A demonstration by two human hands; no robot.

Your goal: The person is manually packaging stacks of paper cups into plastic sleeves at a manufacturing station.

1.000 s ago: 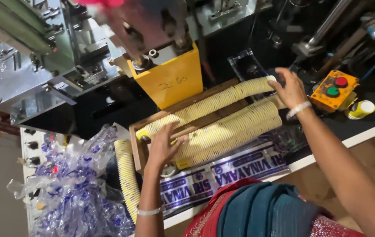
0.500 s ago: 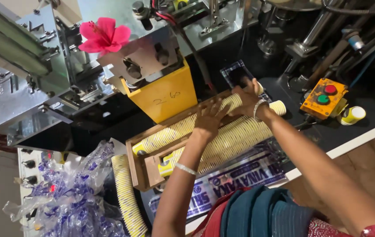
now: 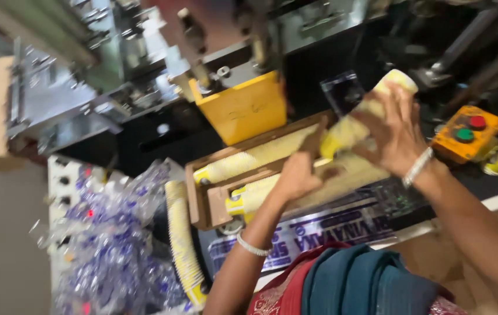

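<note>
Both hands, the left hand [image 3: 300, 175] and right hand [image 3: 393, 131], clasp a stack of paper cups [image 3: 358, 119], lifting it from the wooden tray [image 3: 193, 198]; steady support comes next.

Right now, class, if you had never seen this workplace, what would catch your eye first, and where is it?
First, the two hands at centre right: the right hand and left hand lift a stack of yellow paper cups above the wooden tray. Next, the bright yellow box on the machine behind, and the orange button box at far right.
</note>
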